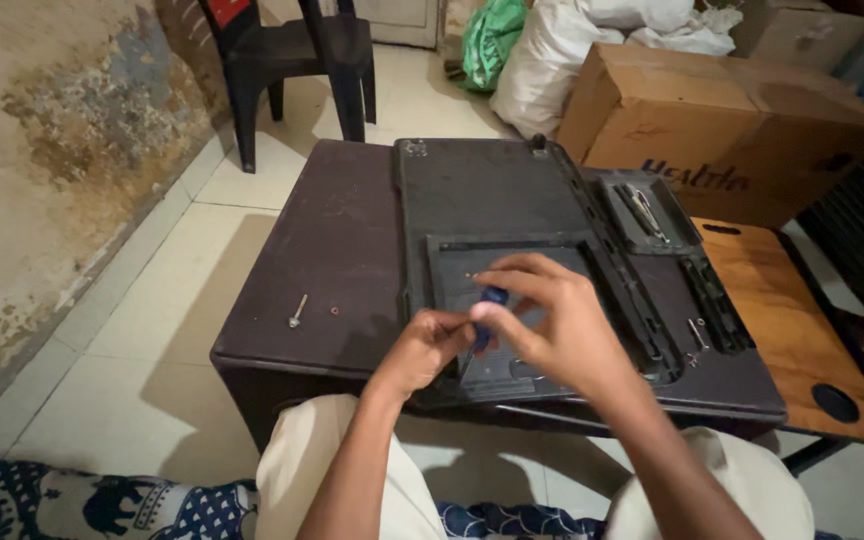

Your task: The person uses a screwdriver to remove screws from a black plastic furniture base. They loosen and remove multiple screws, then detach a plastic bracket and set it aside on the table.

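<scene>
Hands met over the open back of a dark laptop [492,200] that lay on a low dark table [322,250]. The right hand [562,320] pinched a small blue-handled tool [492,300] (likely a little screwdriver), and the left hand [427,345] pinched its lower end. A loose screw [297,312] and a tiny washer [335,311] lay apart near the table's left side. A bump could have rolled them off. The tool could have slipped and scratched the laptop.
</scene>
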